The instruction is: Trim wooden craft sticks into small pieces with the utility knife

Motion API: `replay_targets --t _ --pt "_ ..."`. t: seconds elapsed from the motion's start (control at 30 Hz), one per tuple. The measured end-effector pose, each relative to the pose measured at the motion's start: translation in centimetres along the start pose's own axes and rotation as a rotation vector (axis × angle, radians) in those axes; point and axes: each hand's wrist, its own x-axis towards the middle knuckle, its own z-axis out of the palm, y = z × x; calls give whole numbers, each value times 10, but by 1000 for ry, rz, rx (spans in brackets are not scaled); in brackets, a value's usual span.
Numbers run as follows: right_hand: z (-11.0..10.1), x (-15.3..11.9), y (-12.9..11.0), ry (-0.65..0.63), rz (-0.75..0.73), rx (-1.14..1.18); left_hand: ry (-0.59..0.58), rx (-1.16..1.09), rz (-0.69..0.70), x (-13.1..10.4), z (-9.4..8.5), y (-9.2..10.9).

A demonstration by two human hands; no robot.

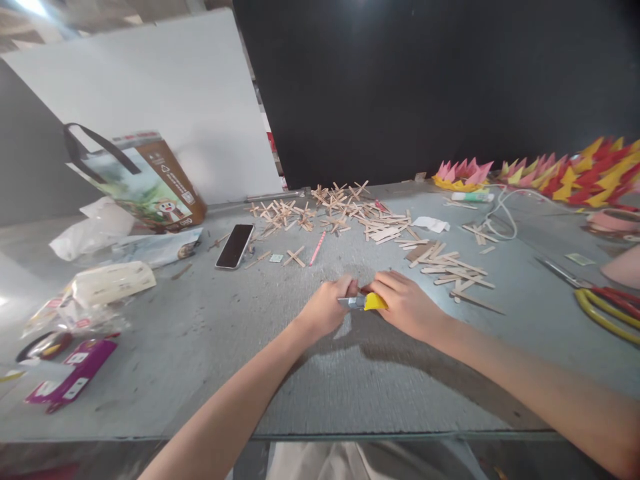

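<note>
Your left hand [325, 308] and right hand [406, 305] both grip one yellow-and-silver utility knife [364, 302]; one black flat phone [235, 246] lies apart; two hands, one knife.

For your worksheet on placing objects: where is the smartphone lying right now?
The smartphone lies face up on the grey table, left of centre, beside the wooden sticks and right of the brown bag.

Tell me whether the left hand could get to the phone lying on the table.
Probably yes: the left hand is beside the yellow utility knife, and bare table lies between it and the phone.
</note>
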Motion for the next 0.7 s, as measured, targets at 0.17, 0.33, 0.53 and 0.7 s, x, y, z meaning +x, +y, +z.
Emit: replay_targets --t 0.17,0.33,0.53,0.7 --pt "-2 1 -1 -14 -103 -162 80 16 58 1 7 -7" --pt "-3 3 -4 -62 -143 -232 105 33 33 2 12 -15" --pt "-5 3 -7 -77 -147 -280 126 11 25 2 14 -16" --pt "-5 4 -4 -84 -140 -300 123 -59 56 1 15 -8"
